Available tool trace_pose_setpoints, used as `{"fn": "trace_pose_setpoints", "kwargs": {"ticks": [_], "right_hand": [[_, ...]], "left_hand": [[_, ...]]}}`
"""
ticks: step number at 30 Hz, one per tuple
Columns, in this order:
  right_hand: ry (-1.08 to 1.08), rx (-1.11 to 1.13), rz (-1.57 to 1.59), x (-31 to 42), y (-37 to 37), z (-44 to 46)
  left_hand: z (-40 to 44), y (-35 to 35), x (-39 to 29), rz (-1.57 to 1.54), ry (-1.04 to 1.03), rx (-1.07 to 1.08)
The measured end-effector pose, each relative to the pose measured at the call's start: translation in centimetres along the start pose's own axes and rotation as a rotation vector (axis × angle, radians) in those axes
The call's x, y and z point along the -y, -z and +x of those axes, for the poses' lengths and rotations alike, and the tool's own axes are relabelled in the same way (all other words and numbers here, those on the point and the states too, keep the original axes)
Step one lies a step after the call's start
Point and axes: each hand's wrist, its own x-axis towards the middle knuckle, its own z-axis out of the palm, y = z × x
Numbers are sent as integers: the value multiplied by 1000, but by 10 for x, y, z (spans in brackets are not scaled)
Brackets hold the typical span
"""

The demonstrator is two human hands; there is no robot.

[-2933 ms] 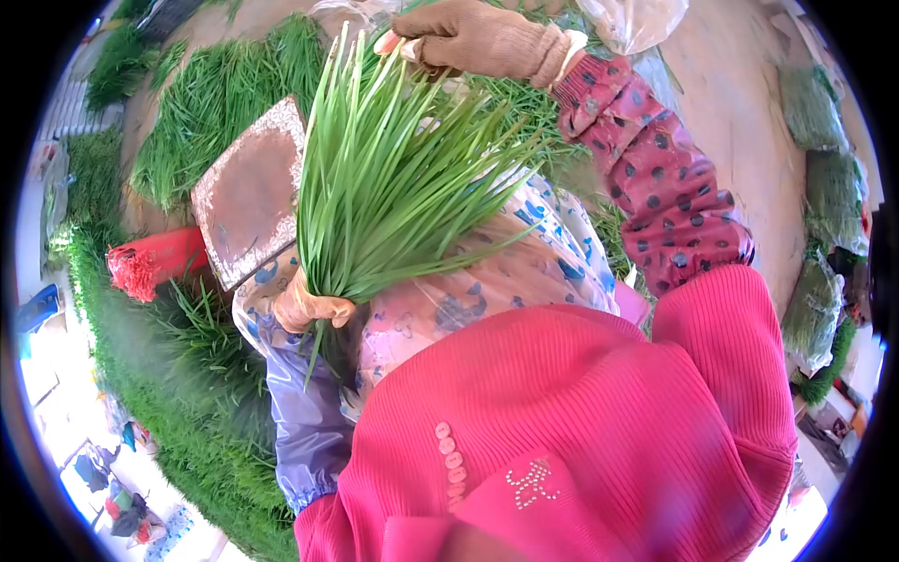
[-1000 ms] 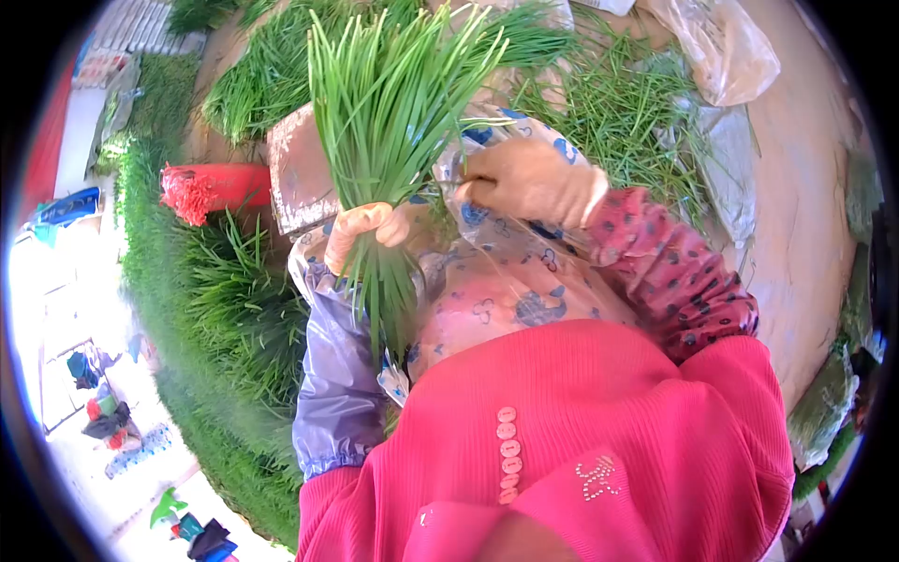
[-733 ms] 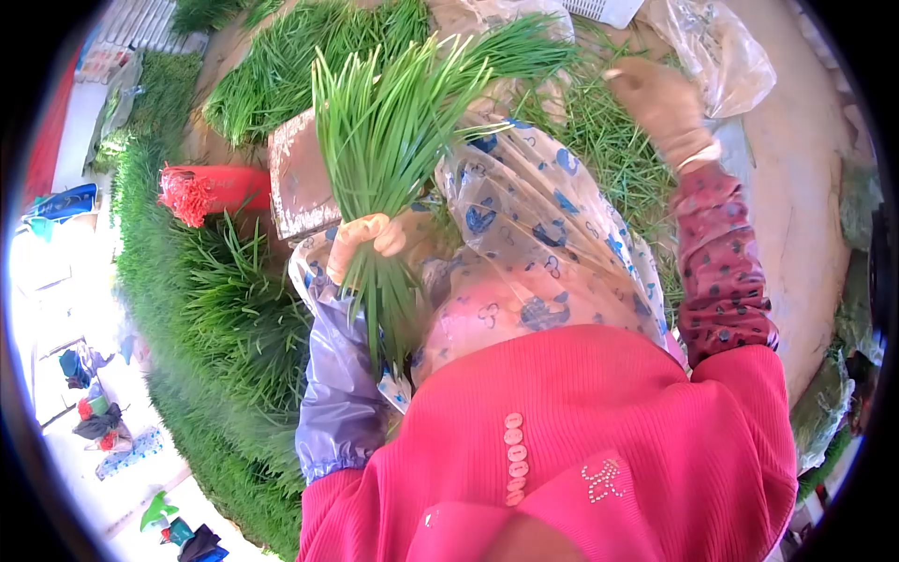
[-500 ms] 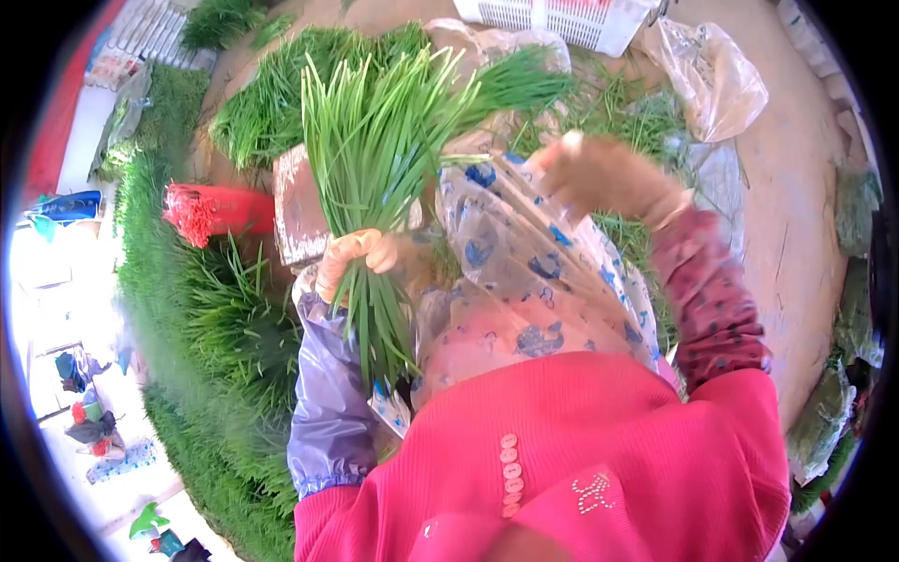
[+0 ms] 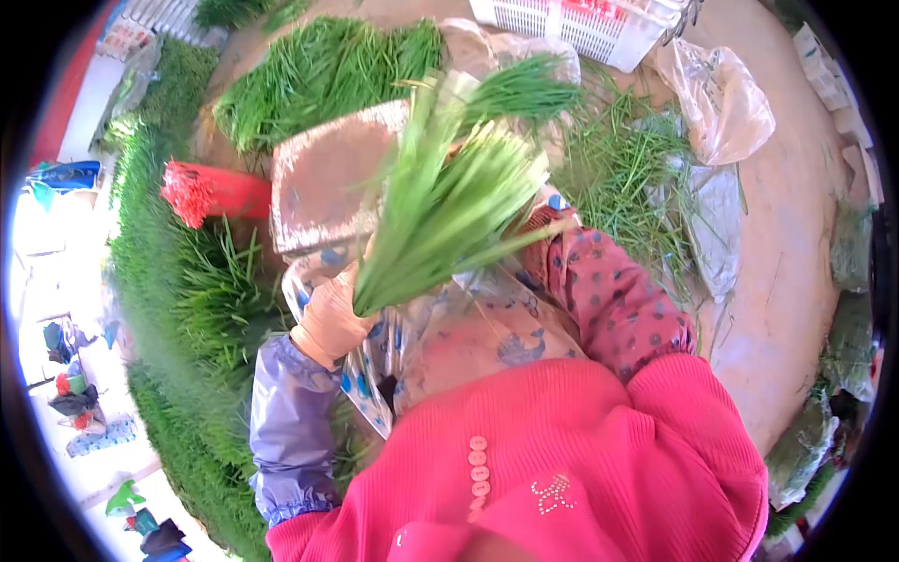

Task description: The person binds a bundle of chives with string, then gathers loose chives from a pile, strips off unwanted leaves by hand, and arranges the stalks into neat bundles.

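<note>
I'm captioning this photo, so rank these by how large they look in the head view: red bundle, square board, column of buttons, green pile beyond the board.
1. Green pile
2. Square board, partly covered
3. Red bundle
4. Buttons

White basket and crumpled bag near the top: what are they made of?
The white basket looks like hard, smooth moulded plastic: its walls are stiff, with neat rows of slots. The crumpled bag seems to be thin, soft plastic film, because it's partly see-through, wrinkly and shiny. I can't tell which kind of plastic either is.
</note>
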Motion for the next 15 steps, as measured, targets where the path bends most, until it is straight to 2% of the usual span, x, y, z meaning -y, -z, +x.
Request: {"fn": "trace_pose_setpoints", "kwargs": {"ticks": [1, 3, 4, 9, 11, 12, 15], "right_hand": [[3, 2, -7, 0, 1, 1], [4, 6, -7, -3, 3, 3], [1, 10, -6, -5, 4, 5], [-14, 17, -10, -10, 10, 5], [-12, 26, -1, -9, 12, 2], [-15, 36, -1, -8, 12, 0], [-33, 70, -4, -8, 9, -4]], "left_hand": [[-2, -8, -8, 40, -101, -60], [-13, -22, -9, 506, -37, -7], [-18, -34, -6, 611, -21, -36], [-36, -80, 5, 646, 50, -70], [-33, -76, 1, 550, 6, 19], [-35, -59, -8, 421, 48, 152], [-33, 10, -6, 503, -89, 394]]}}
